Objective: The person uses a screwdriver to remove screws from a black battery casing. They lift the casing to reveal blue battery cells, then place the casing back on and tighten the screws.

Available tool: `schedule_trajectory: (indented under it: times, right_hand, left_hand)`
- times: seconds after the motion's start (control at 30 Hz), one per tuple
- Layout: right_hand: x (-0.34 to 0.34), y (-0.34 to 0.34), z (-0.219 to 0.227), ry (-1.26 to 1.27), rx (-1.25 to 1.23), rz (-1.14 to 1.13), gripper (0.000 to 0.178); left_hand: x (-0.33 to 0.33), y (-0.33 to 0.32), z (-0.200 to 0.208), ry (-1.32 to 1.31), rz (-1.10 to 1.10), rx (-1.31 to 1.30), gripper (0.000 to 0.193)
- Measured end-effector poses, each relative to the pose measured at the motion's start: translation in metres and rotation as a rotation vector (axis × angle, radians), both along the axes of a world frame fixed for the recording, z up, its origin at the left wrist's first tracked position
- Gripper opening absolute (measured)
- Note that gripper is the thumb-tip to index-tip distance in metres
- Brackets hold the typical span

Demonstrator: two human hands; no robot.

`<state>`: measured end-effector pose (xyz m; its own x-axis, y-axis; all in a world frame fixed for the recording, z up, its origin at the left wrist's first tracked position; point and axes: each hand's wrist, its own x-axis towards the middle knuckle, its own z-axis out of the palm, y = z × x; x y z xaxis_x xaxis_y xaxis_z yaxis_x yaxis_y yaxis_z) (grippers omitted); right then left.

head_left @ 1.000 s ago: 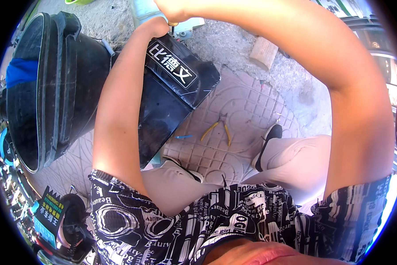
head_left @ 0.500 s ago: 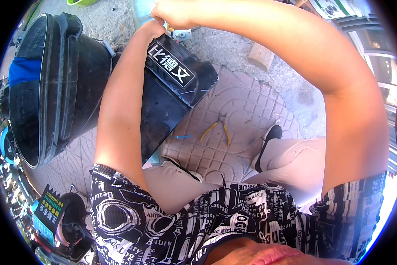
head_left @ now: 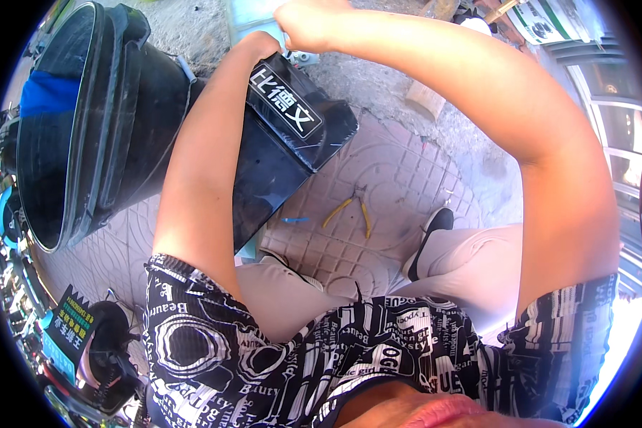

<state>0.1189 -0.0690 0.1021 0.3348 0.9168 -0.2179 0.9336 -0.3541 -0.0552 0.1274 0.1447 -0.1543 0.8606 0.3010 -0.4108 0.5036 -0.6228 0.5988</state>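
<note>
A glossy black panel (head_left: 267, 189) with a framed white-lettered plate stands tilted in front of me, left of centre. My left hand (head_left: 262, 46) is bent over at its upper end, and its fingers are mostly hidden from view. Close beside it, my right hand (head_left: 308, 26) is closed with curled fingers. Whatever the right hand grips is out of sight. Just below the right hand, a small metal fitting (head_left: 304, 58) shows at the panel's top end. Both arms reach far forward, the right one bent wide at the elbow.
A large black bucket (head_left: 114, 128) with blue cloth inside leans at the left. Yellow-handled pliers (head_left: 349, 210) and a blue strip (head_left: 295, 220) lie on the paving. A tan block (head_left: 425, 100) sits on rough concrete. My shoe (head_left: 438, 220) is right of the pliers.
Both hands have shifted slightly right, my right hand the most. The panel and bucket also appear a little further right. The pliers and blue strip stay put.
</note>
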Motion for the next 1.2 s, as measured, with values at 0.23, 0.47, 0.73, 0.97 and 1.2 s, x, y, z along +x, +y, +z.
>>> schedule_trajectory:
  times: [0.23,0.47,0.73,0.97,1.2]
  right_hand:
    - [0.002,0.0,-0.013,0.075,0.076,-0.149,0.023]
    - [0.023,0.0,-0.023,-0.066,0.047,-0.048,0.024]
    - [0.023,0.005,-0.019,0.039,0.069,-0.087,0.027]
    - [0.019,0.023,-0.02,-0.063,0.088,0.042,0.022]
    - [0.029,-0.029,0.034,-0.065,0.189,-0.021,0.019]
  left_hand:
    - [0.006,-0.017,-0.008,-0.164,-0.093,-0.056,0.04]
    - [0.016,-0.047,0.014,0.013,-0.022,-0.117,0.037]
    - [0.015,-0.039,0.001,-0.047,0.04,-0.188,0.034]
    - [-0.01,-0.011,0.01,-0.063,0.112,-0.221,0.034]
    - [-0.006,-0.052,0.057,-0.124,0.136,-0.342,0.024]
